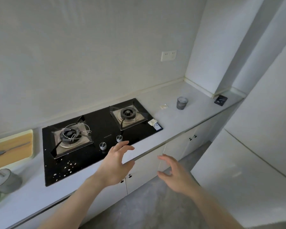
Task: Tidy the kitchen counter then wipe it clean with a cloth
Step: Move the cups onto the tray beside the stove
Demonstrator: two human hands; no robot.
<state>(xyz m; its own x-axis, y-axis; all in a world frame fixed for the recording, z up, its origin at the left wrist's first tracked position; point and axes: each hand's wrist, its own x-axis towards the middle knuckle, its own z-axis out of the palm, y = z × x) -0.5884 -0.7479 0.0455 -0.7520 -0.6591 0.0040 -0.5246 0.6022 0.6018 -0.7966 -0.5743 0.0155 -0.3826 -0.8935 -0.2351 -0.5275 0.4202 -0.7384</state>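
A pale grey kitchen counter (185, 119) runs from lower left to upper right, with a black glass two-burner gas hob (99, 123) set into it. White specks (68, 167) dot the hob's front left corner. A grey glass cup (182, 103) stands on the counter right of the hob, and a small crumpled scrap (163, 106) lies near it. My left hand (117, 161) hovers open over the counter's front edge by the hob knobs. My right hand (175, 172) is open in front of the cabinets, holding nothing. No cloth is in view.
A wooden cutting board (15, 142) with a spoon (0, 152) lies at far left, above a lidded glass jar (5, 179). A small black square object (220, 100) sits at the counter's far right end. White cabinet doors (147, 166) hang below; a white appliance stands right.
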